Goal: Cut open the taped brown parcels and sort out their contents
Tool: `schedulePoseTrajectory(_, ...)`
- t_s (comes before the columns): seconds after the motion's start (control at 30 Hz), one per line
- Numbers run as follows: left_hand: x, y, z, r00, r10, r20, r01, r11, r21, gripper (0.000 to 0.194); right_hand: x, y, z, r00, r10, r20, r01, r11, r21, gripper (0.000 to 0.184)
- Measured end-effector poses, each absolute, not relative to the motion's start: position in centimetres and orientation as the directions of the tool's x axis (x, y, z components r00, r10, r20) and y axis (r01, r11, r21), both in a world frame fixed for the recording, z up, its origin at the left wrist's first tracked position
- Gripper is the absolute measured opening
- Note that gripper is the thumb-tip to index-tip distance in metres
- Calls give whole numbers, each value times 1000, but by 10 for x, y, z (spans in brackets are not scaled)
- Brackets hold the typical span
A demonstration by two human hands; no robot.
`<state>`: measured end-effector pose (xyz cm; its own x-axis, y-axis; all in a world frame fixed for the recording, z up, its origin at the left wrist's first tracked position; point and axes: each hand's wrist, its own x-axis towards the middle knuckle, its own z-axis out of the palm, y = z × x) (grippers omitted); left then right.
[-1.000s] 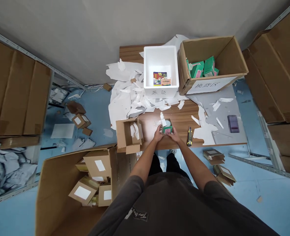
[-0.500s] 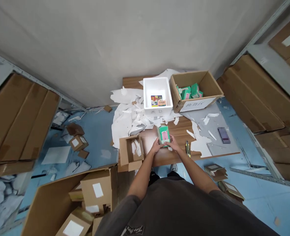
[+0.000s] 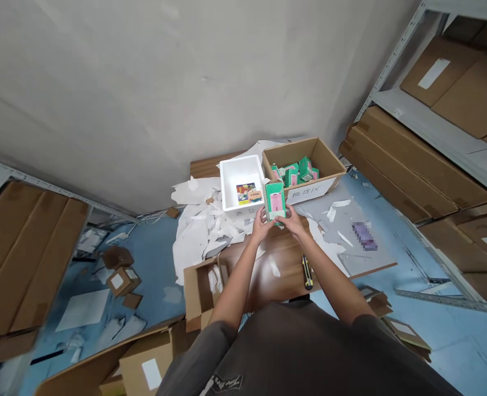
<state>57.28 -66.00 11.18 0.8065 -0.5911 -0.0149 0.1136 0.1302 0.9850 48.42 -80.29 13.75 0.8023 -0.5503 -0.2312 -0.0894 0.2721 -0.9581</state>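
Observation:
Between my two hands is a small green box (image 3: 275,193) with a pink picture on its front, raised above the tabletop. My left hand (image 3: 260,225) is closed on its lower left side. Gripping the lower right corner is my right hand (image 3: 293,220), its thumb across the front. Just behind the held box stands a cardboard box (image 3: 330,179) with a handwritten label and several similar green boxes (image 3: 305,168) inside. Beside it on the left, a white foam box (image 3: 222,187) has a colourful packet (image 3: 245,192) and a smaller orange packet in it.
A yellow-and-black utility knife (image 3: 306,272) lies on the wooden table (image 3: 280,280). Torn white paper (image 3: 198,225) covers the table's left side. An opened carton (image 3: 193,291) sits at the front left edge. Shelves of cartons (image 3: 425,159) rise on the right.
Both hands have lifted the green box up and forward, from low over the table's front to near the labelled cardboard box. My view has shifted too.

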Motion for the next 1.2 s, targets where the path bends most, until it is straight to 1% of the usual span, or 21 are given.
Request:
schedulePoseTrajectory(0.07, 579, -708, 121, 823, -568, 14, 73, 131, 989, 96, 488, -847, 147, 785, -577, -227, -77, 273, -959, 86)
schedulePoseTrajectory(0.2, 590, -800, 134, 826, -558, 72, 24, 162, 986, 98, 499, -933, 159, 756, -627, -188, -74, 203, -976, 81)
schedulePoseTrajectory(0.3, 605, -856, 146, 820, -564, 96, 0, 168, 986, 92, 520, -984, 168, 772, -605, -192, -98, 185, -978, 83)
schedulePoseTrajectory(0.37, 621, -882, 158, 837, -539, 92, -16, 144, 989, 84, 541, -1011, 176, 801, -569, -187, -124, 147, -981, 85)
schedulePoseTrajectory(0.43, 639, -896, 173, 875, -478, 79, -51, 70, 996, 75, 564, -1032, 185, 807, -573, -143, -170, 5, -985, 84)
schedulePoseTrajectory(0.5, 655, -895, 187, 914, -399, 71, -93, -35, 995, 67, 581, -1048, 192, 774, -630, -68, -248, -203, -947, 82)
schedulePoseTrajectory(0.57, 663, -882, 196, 936, -337, 97, -144, -114, 983, 64, 587, -1057, 193, 736, -677, 19, -315, -366, -876, 79)
schedulePoseTrajectory(0.6, 665, -871, 199, 940, -319, 120, -171, -138, 976, 64, 587, -1058, 191, 729, -682, 63, -318, -418, -851, 78)
schedulePoseTrajectory(0.67, 663, -847, 199, 945, -288, 153, -207, -169, 964, 64, 579, -1053, 184, 733, -664, 144, -272, -481, -833, 79)
schedulePoseTrajectory(0.73, 657, -823, 194, 958, -257, 129, -182, -194, 964, 63, 567, -1039, 176, 734, -651, 195, -222, -501, -836, 80)
schedulePoseTrajectory(0.8, 650, -801, 188, 969, -237, 65, -113, -194, 974, 61, 556, -1020, 171, 732, -650, 204, -206, -497, -843, 79)
schedulePoseTrajectory(0.87, 642, -779, 183, 972, -232, 38, -80, -178, 981, 59, 546, -997, 170, 739, -638, 215, -188, -502, -844, 77)
schedulePoseTrajectory(1.03, 613, -705, 178, 962, -248, 116, -155, -147, 977, 58, 532, -926, 176, 785, -552, 281, -104, -565, -818, 71)
schedulePoseTrajectory(1.13, 591, -632, 175, 960, -253, 122, -173, -189, 967, 60, 531, -860, 176, 827, -488, 280, -68, -581, -811, 71)
schedulePoseTrajectory(1.2, 578, -570, 170, 962, -244, 125, -186, -246, 951, 59, 533, -802, 173, 870, -424, 252, -35, -563, -826, 72)
